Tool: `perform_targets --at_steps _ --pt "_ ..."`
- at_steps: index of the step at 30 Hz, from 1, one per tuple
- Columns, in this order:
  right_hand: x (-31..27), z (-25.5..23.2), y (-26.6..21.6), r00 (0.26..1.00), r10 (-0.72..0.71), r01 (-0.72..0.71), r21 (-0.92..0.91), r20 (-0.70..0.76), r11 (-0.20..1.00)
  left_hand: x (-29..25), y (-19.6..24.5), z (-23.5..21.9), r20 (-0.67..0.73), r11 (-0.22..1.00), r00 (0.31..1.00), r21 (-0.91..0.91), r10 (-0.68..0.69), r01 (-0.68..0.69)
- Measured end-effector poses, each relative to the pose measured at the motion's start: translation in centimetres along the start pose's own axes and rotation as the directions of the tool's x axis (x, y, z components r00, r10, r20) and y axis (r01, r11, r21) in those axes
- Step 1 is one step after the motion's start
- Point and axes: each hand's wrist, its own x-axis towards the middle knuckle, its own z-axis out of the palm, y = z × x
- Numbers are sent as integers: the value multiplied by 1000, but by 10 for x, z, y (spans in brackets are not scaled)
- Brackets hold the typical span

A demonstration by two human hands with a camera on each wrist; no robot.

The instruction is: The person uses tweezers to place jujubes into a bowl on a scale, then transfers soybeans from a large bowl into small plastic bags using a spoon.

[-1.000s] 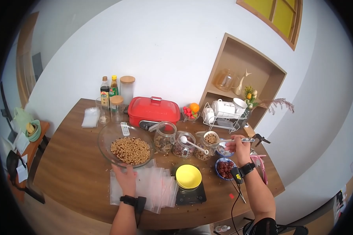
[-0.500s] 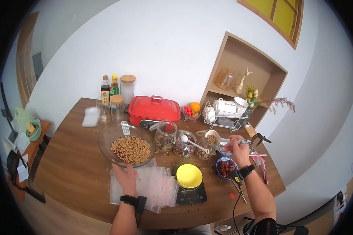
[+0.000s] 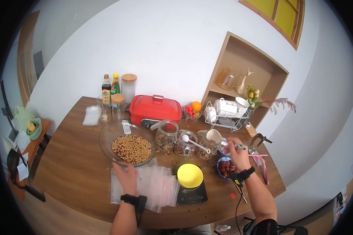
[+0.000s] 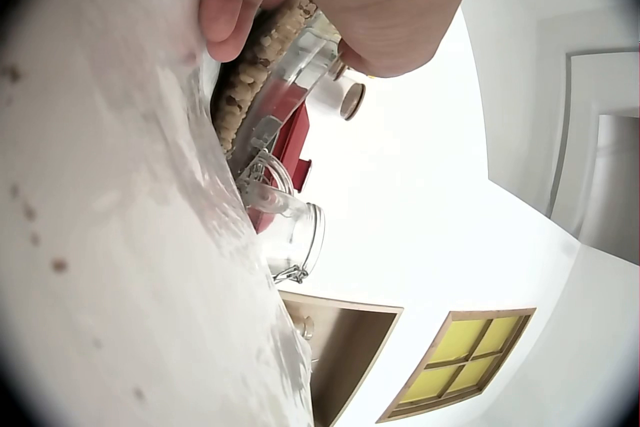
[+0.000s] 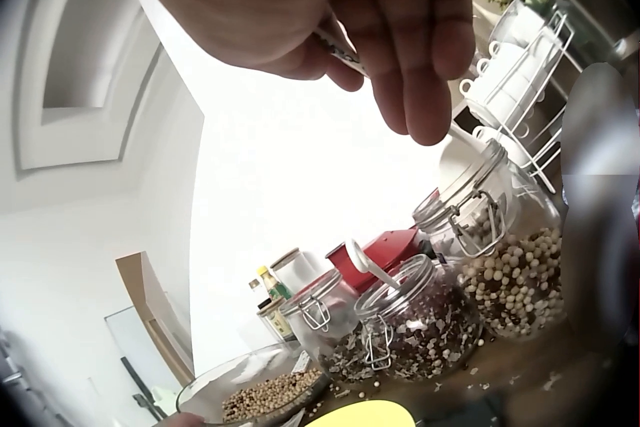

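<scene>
the big brown wooden counter [image 3: 74, 168] holds everything. at the back sits a red cooker [image 3: 155, 109] with its lid on. in front of it, on the left side, is a wide glass bowl [image 3: 126, 143] with a heap of small tan beans in it. near the front edge lies a spread of clear plastic bags [image 3: 153, 186], flat and thin. the left hand [image 3: 126, 177] lies flat on the bags with straight fingers, its fingertips just at the near rim of the glass bowl; the left wrist view shows the fingers pressing on the clear plastic. beside the bags is a small black scale [image 3: 191, 194] with a yellow dish [image 3: 190, 176] on top. behind the scale stand three glass jars with open clip lids in a row. the right jar [image 3: 205, 148] is round and clear, with pale round beans in it, as the right wrist view shows. the middle jar [image 3: 184, 144] has dark bits in it and a white spoon [image 3: 193, 143] sticking out. the left jar [image 3: 165, 136] stands next to the glass bowl. the right hand [image 3: 236, 153] is curled around the thin handle of a white scoop [image 3: 214, 136]. the scoop has a round white cup, and it is tipped over the mouth of the right jar. just near the right hand is a small blue bowl [image 3: 225, 167] of dark red fruit.
</scene>
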Motion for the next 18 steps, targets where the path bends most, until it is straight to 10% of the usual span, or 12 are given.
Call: perform_targets --at_steps 18 --pt "-5 4 16 998 -43 43 1 -36 999 0 2 1 -5 1000 1000 -8 -28 28"
